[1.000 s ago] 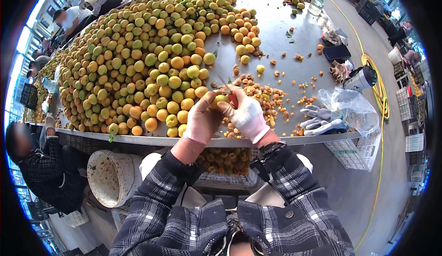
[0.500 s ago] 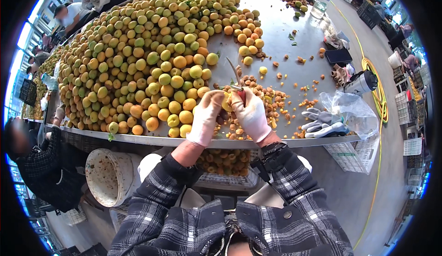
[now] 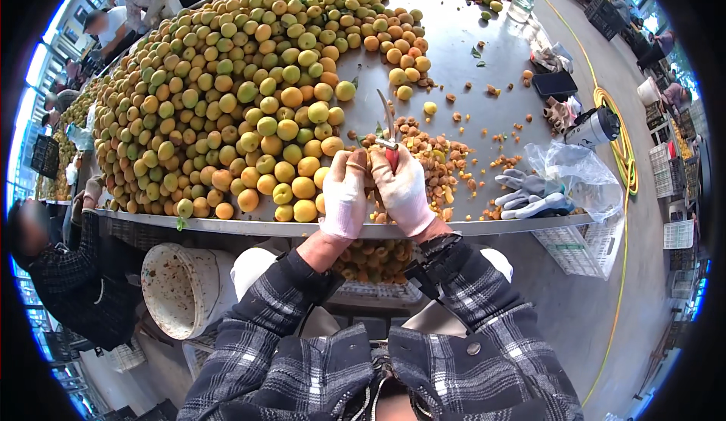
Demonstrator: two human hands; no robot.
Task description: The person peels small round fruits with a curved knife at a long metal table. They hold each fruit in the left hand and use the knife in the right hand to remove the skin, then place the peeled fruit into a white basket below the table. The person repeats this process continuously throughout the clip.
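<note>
In white gloves, both hands meet just above the near edge of the metal table (image 3: 484, 228). My right hand (image 3: 404, 194) is closed round the red handle of a small curved knife (image 3: 391, 146), its hooked blade pointing up and away. Close beside it, my left hand (image 3: 345, 198) has its fingers curled inward; whatever they pinch is hidden. A large heap of yellow-green and orange apricots (image 3: 219, 107) lies to the left. Brown pits and yellow scraps (image 3: 439, 156) are scattered right behind my right hand. Beneath the table edge, a crate (image 3: 370, 292) holds split apricots (image 3: 370, 258).
At the right lie grey-white gloves (image 3: 533, 196), a clear plastic bag (image 3: 586, 186), a tumbler (image 3: 594, 127), a phone (image 3: 554, 83) and a water bottle (image 3: 523, 1). A dirty white bucket (image 3: 178, 288) stands lower left, near a seated co-worker (image 3: 64, 270). A yellow hose (image 3: 624, 156) lies on the floor.
Both hands have drawn slightly toward me. The yellow-orange apricot that showed between my fingers is no longer visible. The knife blade now stands more upright.
</note>
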